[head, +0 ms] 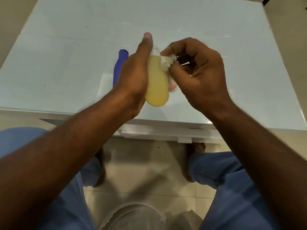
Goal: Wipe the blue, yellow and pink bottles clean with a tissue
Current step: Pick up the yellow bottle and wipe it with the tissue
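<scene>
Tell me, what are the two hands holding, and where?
The left hand grips the yellow bottle around its upper body. The right hand pinches a crumpled tissue in its fingertips, pressed near the bottle's neck.

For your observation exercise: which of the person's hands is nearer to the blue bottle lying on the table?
Left. The left hand, gripping the yellow bottle, overlaps the blue bottle in view. The right hand, holding the tissue, is on the yellow bottle's far side.

Head camera looks steeply down, close above table (216, 22).
</scene>
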A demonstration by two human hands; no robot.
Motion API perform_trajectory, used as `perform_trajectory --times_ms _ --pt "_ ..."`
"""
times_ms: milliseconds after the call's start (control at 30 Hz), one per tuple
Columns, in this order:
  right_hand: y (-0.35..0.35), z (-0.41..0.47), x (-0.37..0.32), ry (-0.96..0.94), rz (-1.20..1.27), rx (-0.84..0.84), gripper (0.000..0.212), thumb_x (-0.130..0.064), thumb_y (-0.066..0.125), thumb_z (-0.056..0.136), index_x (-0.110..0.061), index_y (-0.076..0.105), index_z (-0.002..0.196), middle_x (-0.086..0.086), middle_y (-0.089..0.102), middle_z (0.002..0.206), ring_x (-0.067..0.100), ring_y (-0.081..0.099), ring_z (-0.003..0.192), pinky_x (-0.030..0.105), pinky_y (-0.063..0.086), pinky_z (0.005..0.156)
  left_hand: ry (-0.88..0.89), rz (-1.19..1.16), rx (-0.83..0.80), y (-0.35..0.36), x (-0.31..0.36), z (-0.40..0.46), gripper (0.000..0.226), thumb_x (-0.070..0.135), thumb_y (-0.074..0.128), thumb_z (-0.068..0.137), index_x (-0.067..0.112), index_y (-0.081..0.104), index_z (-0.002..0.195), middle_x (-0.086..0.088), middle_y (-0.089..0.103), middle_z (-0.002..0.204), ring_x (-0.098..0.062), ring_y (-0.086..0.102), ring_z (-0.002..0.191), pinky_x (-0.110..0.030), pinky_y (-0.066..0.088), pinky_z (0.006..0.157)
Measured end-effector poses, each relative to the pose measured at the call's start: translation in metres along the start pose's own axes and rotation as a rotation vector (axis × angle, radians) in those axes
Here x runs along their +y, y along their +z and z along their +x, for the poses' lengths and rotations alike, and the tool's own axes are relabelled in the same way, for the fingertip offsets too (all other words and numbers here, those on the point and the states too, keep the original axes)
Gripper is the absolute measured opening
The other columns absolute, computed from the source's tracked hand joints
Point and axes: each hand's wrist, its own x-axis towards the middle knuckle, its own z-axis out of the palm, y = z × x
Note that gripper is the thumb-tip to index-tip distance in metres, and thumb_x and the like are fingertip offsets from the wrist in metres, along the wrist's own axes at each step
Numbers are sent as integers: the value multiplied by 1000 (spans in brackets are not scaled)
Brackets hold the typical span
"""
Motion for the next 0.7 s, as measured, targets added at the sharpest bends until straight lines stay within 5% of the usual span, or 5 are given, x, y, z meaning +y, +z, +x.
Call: perform_trajectory --times_ms 167,333,500,700 --pt "5 -7 -5 -202 -139 -112 13 3 72 86 -4 76 96 11 71 94 18 63 82 16 47 72 -52 -133 32 -11 2 8 49 52 44 105 6 59 113 -10 64 102 -28 71 91 -40 59 76" --pt "1 3 0 -172 -122 21 18 7 72 88 -7 81 95 9 72 101 23 72 100 37 63 81 12 -79 53 -8 -1 8 51 51 45 105 8 60 127 -10 70 116 -24 75 102 -45 60 93" --pt "12 1 -16 -119 -101 88 22 6 65 89 -4 83 98 13 73 103 14 72 100 22 60 81 -22 -110 60 -9 8 3 54 52 42 106 7 59 131 -11 73 109 -24 76 95 -38 62 79" --pt "29 -19 -37 -184 -167 70 15 -7 80 93 -4 81 107 10 72 114 19 71 108 36 62 87 -1 -4 70 -22 12 0 53 59 41 103 14 66 115 -13 75 105 -30 75 101 -53 59 95"
